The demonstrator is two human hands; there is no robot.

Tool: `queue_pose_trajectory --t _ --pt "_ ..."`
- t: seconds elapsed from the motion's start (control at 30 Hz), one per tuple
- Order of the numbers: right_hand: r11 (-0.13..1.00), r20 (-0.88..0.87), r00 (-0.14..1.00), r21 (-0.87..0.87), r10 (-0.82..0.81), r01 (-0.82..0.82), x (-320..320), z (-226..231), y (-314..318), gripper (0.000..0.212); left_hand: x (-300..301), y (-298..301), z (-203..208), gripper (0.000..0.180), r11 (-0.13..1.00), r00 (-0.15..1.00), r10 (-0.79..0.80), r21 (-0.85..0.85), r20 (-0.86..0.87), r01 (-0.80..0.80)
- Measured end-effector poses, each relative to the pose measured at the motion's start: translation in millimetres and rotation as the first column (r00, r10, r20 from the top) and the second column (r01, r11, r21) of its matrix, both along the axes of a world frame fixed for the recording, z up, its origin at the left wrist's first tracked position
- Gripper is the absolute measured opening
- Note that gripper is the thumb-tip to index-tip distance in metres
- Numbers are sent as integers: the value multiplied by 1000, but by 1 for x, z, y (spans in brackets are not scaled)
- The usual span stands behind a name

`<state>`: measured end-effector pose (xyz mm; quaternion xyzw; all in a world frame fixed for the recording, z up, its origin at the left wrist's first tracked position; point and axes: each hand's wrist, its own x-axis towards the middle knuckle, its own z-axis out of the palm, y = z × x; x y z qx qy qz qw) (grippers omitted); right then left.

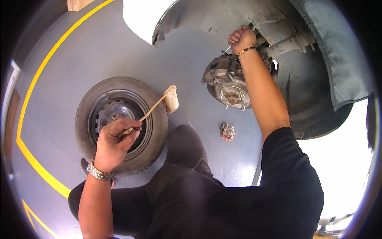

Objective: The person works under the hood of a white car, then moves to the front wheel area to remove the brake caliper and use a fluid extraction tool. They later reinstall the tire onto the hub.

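1. The left hand (113,139) is closed around the lower end of a wooden-handled mallet (159,102); the handle is gripped by the fingers and thumb.
2. The mallet is held tilted, with its pale head (172,99) raised above the right edge of the removed wheel (121,125).
3. The wheel is laid flat on the grey floor (79,59), to the left of the bent knee (185,139). A metal watch (97,172) is worn on the left wrist.
4. The right hand (242,39) is clenched in a fist around a thin metal tool (227,49) inside the wheel arch (302,79), just above the brake caliper (221,67).
5. The exposed wheel hub (234,95), with its studs, is located below the caliper, beside the right forearm.
6. A small crumpled rag (227,131) is seen on the floor beneath the hub.
7. A yellow line (36,79) is painted along the left edge of the floor.
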<state>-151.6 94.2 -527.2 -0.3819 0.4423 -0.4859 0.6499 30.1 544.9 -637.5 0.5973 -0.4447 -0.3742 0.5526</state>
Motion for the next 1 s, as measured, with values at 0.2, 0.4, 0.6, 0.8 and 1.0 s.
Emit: queue_pose_trajectory --t 0.2,0.4,0.6,0.8,1.0 --pt "998 32 999 -48 -29 30 -5 -1 4 39 -8 -3 9 23 997 998 29 -67 -48 -32" --pt "999 -16 999 -24 -28 28 7 -5 6 34 -22 -45 -6 21 996 972 -7 -92 -234 -15" --pt "918 348 856 -244 383 -312 -21 -52 -83 43 -63 -166 -8 19 999 980 -16 25 -199 21" --pt "315 -234 972 -924 -11 -218 -38 50 31 23 -63 -286 12 22 999 998 48 15 -31 -48" --pt "37 -332 791 -930 -514 -366 -132 31 120 45 -73 -336 22 21 993 991 -108 29 -76 111"
